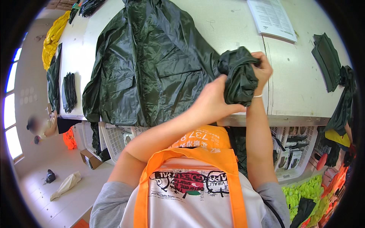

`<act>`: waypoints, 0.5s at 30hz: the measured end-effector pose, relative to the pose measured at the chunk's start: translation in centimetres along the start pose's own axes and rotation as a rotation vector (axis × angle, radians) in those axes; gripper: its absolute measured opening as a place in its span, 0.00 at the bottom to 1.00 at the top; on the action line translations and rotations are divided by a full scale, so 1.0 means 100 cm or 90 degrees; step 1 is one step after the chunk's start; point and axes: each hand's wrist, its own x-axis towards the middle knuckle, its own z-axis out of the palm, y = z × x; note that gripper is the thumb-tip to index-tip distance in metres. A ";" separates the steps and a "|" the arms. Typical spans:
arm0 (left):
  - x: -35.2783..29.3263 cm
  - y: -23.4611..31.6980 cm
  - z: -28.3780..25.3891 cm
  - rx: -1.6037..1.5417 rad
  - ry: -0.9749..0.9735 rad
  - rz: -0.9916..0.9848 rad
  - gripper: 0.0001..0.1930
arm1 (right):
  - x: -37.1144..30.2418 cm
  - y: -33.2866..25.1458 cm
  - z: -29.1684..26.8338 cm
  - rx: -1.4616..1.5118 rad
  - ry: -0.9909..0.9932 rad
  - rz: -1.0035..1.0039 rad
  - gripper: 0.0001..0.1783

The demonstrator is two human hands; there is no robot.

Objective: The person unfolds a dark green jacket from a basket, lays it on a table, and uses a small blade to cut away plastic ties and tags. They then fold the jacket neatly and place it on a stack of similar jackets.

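A dark green rain jacket (152,68) lies spread on the white table, its front and flap pockets facing up. Its sleeve on the right runs into a bunched wad of dark green fabric (241,78), raised between my hands. My right hand (262,71) grips the wad's far right side, fingers curled into the cloth. Against its near left side my left hand (218,97) is cupped, thumb and fingers wide around the cloth. Folds hide some of my fingertips.
White paper sheets (273,19) lie at the table's far right. Folded dark green pieces (327,62) rest at the right end, a dark stack (69,92) on the left. White baskets (300,152) stand under the table edge. Another person (47,127) is at left.
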 end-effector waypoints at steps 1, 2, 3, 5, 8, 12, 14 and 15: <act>0.003 -0.003 -0.001 -0.057 0.014 -0.013 0.24 | -0.007 -0.004 0.004 0.051 -0.039 0.075 0.09; 0.010 -0.006 -0.004 -0.114 0.027 -0.025 0.18 | -0.011 -0.010 0.005 0.024 -0.067 0.172 0.09; 0.022 0.000 -0.026 0.045 0.200 0.104 0.06 | -0.010 -0.024 0.004 -0.004 -0.094 0.270 0.09; 0.050 -0.035 -0.077 0.098 0.389 0.086 0.04 | -0.023 -0.063 0.007 0.055 -0.258 0.366 0.09; 0.060 -0.060 -0.114 0.285 0.541 0.071 0.07 | -0.046 -0.113 0.007 0.199 -0.617 0.366 0.10; 0.020 -0.010 -0.057 -0.048 0.296 0.084 0.09 | -0.034 -0.078 0.003 -0.045 -0.232 0.103 0.11; -0.014 0.002 -0.030 0.011 0.096 0.224 0.09 | -0.008 -0.032 -0.020 -0.093 -0.017 0.044 0.11; -0.012 -0.006 -0.032 0.036 0.199 0.215 0.08 | -0.004 -0.020 -0.029 -0.086 0.048 -0.021 0.14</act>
